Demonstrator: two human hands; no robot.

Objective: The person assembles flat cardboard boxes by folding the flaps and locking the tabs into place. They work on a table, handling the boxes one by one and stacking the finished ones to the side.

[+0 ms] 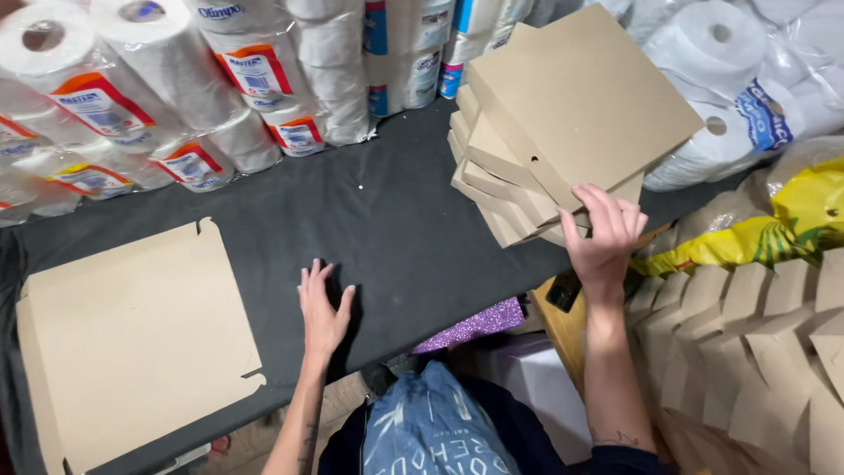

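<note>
My right hand [602, 236] grips the near edge of a stack of folded brown cardboard boxes [563, 123] at the table's right end. The top box lies skewed over the ones below it. My left hand [323, 308] rests flat on the black tabletop [396, 229], fingers spread, holding nothing. To its left lies a flat stack of unfolded cardboard blanks [132, 339] with notched corners, a short gap from the hand.
Plastic-wrapped packs of paper rolls [176, 79] line the table's far edge, with more white rolls [747, 88] at the back right. A yellow bag [774, 229] and rows of upright cardboard pieces [756, 352] fill the right side. Purple glitter material [479, 324] pokes out below the table.
</note>
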